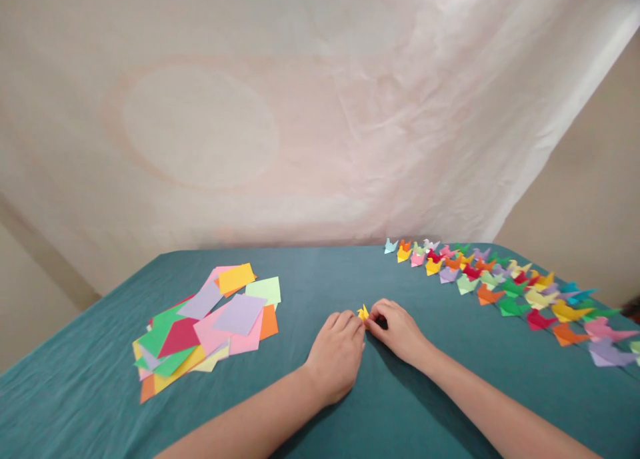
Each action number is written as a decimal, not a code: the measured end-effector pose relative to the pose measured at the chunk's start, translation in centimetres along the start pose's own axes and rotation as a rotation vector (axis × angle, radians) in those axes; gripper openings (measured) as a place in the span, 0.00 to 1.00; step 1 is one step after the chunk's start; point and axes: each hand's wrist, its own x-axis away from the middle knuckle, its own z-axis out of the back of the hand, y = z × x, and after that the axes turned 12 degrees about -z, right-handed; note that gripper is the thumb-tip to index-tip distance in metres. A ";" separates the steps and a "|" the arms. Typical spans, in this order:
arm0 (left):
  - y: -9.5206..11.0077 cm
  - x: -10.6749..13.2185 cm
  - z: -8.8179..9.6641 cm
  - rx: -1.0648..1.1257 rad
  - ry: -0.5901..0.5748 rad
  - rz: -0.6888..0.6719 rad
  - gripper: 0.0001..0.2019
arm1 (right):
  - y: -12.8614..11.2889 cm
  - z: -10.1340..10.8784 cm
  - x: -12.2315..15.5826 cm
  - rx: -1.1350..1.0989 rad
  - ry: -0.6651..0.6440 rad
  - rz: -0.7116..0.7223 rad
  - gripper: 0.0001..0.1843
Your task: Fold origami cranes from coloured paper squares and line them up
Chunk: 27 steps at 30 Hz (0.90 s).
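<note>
Overall, a pale sheet [320, 112] hangs behind the teal-covered table [320, 276], which bears loose coloured papers [240, 314] left and rows of folded birds [488, 295] right. Between, the left hand [337, 356], grip hidden, touches and the right hand [397, 327] pinches a small yellow paper figure [363, 313].

There it is, a small, bright yellow paper figure [363, 314], neatly folded, sharp tips pointing upward, its lower part partly hidden, right between the left hand [337, 356] and the right hand [397, 326] at the green bench [315, 279]!
</note>
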 end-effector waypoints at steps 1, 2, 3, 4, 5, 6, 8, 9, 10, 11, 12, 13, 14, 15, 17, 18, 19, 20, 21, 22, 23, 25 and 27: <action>0.0 0.0 0.0 -0.001 0.000 0.000 0.14 | 0.0 0.0 0.0 -0.002 0.001 0.000 0.07; 0.0 0.0 -0.1 -0.002 0.001 0.000 0.14 | 0.1 0.0 0.0 -0.004 0.004 -0.001 0.06; 0.0 0.0 -0.1 -0.003 0.001 0.000 0.14 | 0.1 -0.1 0.1 -0.007 0.007 -0.005 0.06; 0.0 0.0 -0.1 -0.004 0.000 -0.001 0.14 | 0.2 -0.1 0.1 -0.011 0.013 -0.010 0.05; 0.0 0.0 -0.2 -0.004 -0.001 -0.002 0.14 | 0.2 -0.2 0.1 -0.016 0.019 -0.016 0.05; 0.0 0.0 -0.2 -0.005 -0.002 -0.002 0.14 | 0.3 -0.2 0.1 -0.022 0.026 -0.022 0.04; 0.0 0.0 -0.2 -0.010 0.001 -0.007 0.15 | 0.3 -0.3 0.1 -0.029 0.035 -0.029 0.04; 0.0 0.1 -0.2 -0.013 0.004 -0.010 0.17 | 0.3 -0.3 0.1 -0.031 0.040 -0.027 0.04; 0.0 0.1 -0.2 -0.017 0.006 -0.014 0.18 | 0.3 -0.3 0.1 -0.032 0.046 -0.020 0.04; 0.0 0.1 -0.2 -0.021 0.006 -0.018 0.19 | 0.3 -0.2 0.2 -0.034 0.052 -0.006 0.03; 0.0 0.2 -0.2 -0.023 0.005 -0.022 0.19 | 0.3 0.0 0.4 -0.036 0.058 0.017 0.02; 0.0 0.2 -0.2 -0.025 0.003 -0.023 0.20 | 0.2 0.2 0.6 -0.034 0.062 0.051 0.03; 0.0 0.2 -0.2 -0.027 0.000 -0.023 0.20 | 0.2 0.5 0.9 -0.024 0.062 0.096 0.06; 0.0 0.2 -0.2 -0.030 -0.001 -0.023 0.20 | 0.2 0.9 1.3 -0.006 0.057 0.151 0.10; 0.0 0.2 -0.2 -0.038 -0.001 -0.017 0.20 | 0.1 1.5 2.0 0.097 0.037 0.261 0.18; 0.0 0.2 -0.2 -0.041 0.000 -0.013 0.20 | 0.1 1.7 2.3 0.159 0.033 0.306 0.19; 0.0 0.2 -0.2 -0.043 0.000 -0.009 0.19 | 0.0 1.9 2.5 0.222 0.030 0.340 0.19; 0.0 0.2 -0.3 -0.044 0.000 -0.005 0.19 | 0.0 2.0 2.7 0.281 0.031 0.363 0.19; 0.0 0.2 -0.3 -0.044 -0.001 -0.002 0.19 | -0.1 2.1 2.9 0.335 0.033 0.378 0.18; 0.0 0.2 -0.3 -0.042 -0.001 0.001 0.19 | -0.2 2.1 3.0 0.383 0.034 0.385 0.17; 0.0 0.2 -0.3 -0.041 -0.001 0.004 0.19 | -0.4 2.0 3.0 0.423 0.033 0.384 0.16; 0.0 0.2 -0.3 -0.038 -0.003 0.006 0.19 | -0.7 2.0 3.0 0.486 0.019 0.370 0.15; 0.0 0.2 -0.3 -0.040 -0.005 0.010 0.19 | -1.1 2.1 3.0 0.530 -0.002 0.349 0.15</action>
